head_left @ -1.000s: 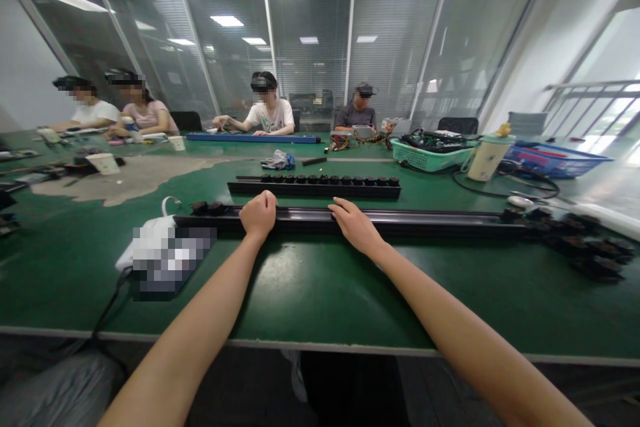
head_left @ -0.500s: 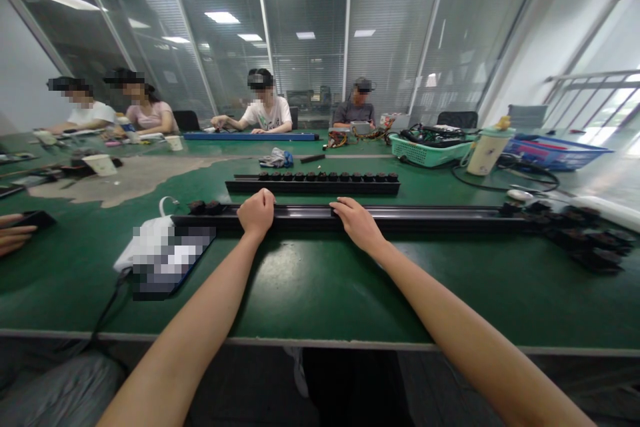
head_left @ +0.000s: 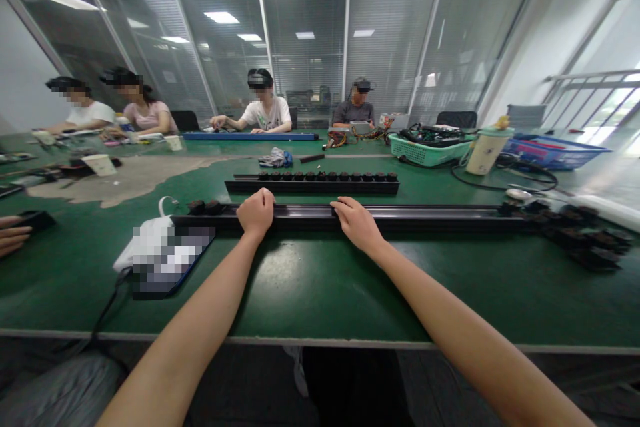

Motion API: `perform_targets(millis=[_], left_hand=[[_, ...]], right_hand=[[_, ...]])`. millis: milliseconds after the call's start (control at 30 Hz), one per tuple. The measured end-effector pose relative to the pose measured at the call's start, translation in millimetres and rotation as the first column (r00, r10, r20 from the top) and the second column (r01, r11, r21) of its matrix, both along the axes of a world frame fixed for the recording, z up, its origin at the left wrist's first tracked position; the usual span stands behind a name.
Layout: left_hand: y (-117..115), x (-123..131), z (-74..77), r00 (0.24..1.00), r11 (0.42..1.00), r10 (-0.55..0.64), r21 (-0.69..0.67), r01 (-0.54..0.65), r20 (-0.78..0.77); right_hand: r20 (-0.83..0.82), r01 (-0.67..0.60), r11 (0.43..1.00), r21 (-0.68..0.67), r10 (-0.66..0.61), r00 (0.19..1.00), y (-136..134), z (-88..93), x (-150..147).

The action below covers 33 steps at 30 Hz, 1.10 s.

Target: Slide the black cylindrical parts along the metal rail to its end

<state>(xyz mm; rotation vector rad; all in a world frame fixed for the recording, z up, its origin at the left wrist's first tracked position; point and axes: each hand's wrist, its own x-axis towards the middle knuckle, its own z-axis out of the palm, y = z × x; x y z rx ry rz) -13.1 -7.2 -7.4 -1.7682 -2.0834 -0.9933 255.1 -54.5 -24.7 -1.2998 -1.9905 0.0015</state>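
Note:
A long black rail [head_left: 303, 220] with a shiny groove along its top lies crosswise on the green table. My left hand [head_left: 256, 213] is closed in a fist over its left half, the fingertips hidden from me. Farther right, my right hand [head_left: 356, 221] lies over the same rail, its fingers bent across the groove and its thumb out of sight. Two small black round-topped parts [head_left: 204, 207] sit at the rail's left end. Behind it stands a shorter black rail [head_left: 313, 185] carrying a row of similar parts.
More black parts [head_left: 595, 240] are heaped at the right end. A white pouch [head_left: 145, 240] and a dark blurred-out flat object [head_left: 175, 267] lie left. Beyond are a green basket [head_left: 430, 152], a cup [head_left: 485, 150] and a blue bar [head_left: 250, 137]. Another person's hand [head_left: 13, 237] shows at far left.
Both my hands and the long rail stay where they were. Only slight shifts show in the view and among the people across the table.

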Motion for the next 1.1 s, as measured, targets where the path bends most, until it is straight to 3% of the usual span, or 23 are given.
perform_targets(millis=[467,1100], left_hand=[[-1.2,0.6,1.7,1.0,1.0,-0.002,-0.013,0.002,-0.003],[0.4,-0.2,0.1,1.0,1.0,0.002,-0.002,-0.002,-0.014]], right_hand=[[-0.125,0.028,0.999,-0.021,-0.03,0.992,1.0,-1.3,0.0],[-0.018,0.093,0.995,-0.028,-0.093,0.995,-6.0,4.2,0.1]])
